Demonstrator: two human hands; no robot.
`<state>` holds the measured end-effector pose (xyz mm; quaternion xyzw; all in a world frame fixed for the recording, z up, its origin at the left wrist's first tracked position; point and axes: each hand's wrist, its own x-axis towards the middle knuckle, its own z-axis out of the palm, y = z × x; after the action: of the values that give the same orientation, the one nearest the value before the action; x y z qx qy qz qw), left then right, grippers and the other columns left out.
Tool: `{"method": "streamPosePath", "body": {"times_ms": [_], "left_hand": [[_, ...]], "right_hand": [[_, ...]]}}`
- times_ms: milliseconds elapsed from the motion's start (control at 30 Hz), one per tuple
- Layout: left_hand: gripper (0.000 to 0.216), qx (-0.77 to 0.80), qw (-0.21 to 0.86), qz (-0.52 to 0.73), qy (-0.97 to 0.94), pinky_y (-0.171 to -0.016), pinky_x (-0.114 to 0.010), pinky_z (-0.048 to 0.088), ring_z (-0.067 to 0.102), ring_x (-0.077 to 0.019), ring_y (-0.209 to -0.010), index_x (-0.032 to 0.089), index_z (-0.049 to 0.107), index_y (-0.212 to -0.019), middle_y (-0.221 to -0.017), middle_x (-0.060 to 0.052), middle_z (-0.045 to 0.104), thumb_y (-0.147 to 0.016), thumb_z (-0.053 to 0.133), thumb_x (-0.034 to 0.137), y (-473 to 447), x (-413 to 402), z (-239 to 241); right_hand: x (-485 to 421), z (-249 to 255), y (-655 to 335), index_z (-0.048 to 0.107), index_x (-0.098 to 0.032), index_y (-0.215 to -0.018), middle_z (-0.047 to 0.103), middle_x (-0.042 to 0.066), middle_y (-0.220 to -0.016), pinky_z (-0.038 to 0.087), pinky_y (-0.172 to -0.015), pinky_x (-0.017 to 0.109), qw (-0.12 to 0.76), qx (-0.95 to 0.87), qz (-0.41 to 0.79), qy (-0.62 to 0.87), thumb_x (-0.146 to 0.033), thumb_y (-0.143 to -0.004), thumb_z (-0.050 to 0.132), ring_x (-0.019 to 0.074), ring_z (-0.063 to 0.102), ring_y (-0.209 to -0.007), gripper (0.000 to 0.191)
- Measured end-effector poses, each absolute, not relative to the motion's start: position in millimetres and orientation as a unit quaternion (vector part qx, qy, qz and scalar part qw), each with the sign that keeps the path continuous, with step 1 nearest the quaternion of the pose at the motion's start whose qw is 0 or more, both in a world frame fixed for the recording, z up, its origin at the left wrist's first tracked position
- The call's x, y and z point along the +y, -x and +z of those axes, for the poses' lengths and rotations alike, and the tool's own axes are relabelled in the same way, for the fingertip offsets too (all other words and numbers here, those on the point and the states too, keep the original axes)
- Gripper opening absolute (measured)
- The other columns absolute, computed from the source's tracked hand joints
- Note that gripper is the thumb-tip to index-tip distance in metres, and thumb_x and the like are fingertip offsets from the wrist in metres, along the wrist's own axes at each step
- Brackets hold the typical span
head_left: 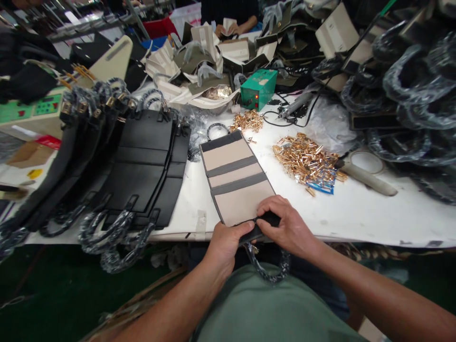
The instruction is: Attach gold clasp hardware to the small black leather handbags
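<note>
A flat bag panel [237,199], beige inside with black bands, lies at the table's front edge. My left hand [224,242] grips its near black edge, the thumb pressed on top. My right hand [283,223] pinches the same edge just to the right, thumb and fingers together. Both thumbs almost meet there; whether a small part sits between them I cannot make out. A plastic-wrapped handle [272,273] hangs from this edge over my lap. Another wrapped handle [217,127] shows at the panel's far end.
Black bag panels [142,175] with wrapped handles are stacked on the left. Gold metal pieces [302,156] lie in a heap on the right, near a grey-handled tool [370,178] and a tape roll [365,161]. A green box [259,89] stands behind; a co-worker's hands [228,29] are beyond.
</note>
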<state>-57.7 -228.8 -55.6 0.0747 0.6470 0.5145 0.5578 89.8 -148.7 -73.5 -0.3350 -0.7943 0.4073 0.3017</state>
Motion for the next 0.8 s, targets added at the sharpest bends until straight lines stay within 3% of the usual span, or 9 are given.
{"method": "streamPosePath", "body": {"times_ms": [200,400,533,800], "left_hand": [[0.048,0.655,0.508,0.545,-0.123,-0.071,-0.030,0.059,0.072,-0.0221,-0.084,0.013,0.070,-0.113,-0.097,-0.008,0.078,-0.066,0.080,0.016,49.9,-230.5,-54.3],[0.051,0.673,0.491,0.539,-0.122,-0.087,-0.035,0.057,0.071,-0.0253,-0.096,0.012,0.070,-0.112,-0.108,-0.010,0.076,-0.062,0.082,0.015,51.1,-229.0,-56.0],[0.045,0.685,0.496,0.524,-0.099,-0.078,-0.032,0.059,0.073,-0.0241,-0.087,0.013,0.074,-0.103,-0.100,-0.008,0.078,-0.059,0.083,0.015,50.6,-226.9,-55.3],[0.044,0.688,0.498,0.517,-0.106,-0.059,-0.028,0.058,0.071,-0.0215,-0.073,0.012,0.074,-0.104,-0.089,-0.007,0.078,-0.061,0.079,0.014,47.5,-223.8,-53.3]], "right_hand": [[-143.4,-66.0,-89.1,0.062,-0.023,-0.096,0.064,0.001,-0.096,0.042,-0.088,0.038,0.255,-0.800,0.417,0.347,-0.007,-0.077,0.067,0.0206,0.057,-0.095,0.025],[-138.1,-63.6,-88.1,0.062,-0.023,-0.094,0.065,0.001,-0.095,0.041,-0.086,0.038,0.207,-0.819,0.412,0.340,-0.005,-0.076,0.066,0.0208,0.057,-0.095,0.026],[-139.7,-65.7,-84.7,0.062,-0.023,-0.093,0.066,0.002,-0.094,0.040,-0.087,0.040,0.206,-0.829,0.392,0.341,-0.005,-0.075,0.064,0.0224,0.056,-0.095,0.025],[-144.2,-73.3,-89.6,0.061,-0.022,-0.087,0.065,0.001,-0.091,0.039,-0.088,0.039,0.249,-0.824,0.390,0.325,-0.006,-0.079,0.065,0.0209,0.057,-0.094,0.019]]}}
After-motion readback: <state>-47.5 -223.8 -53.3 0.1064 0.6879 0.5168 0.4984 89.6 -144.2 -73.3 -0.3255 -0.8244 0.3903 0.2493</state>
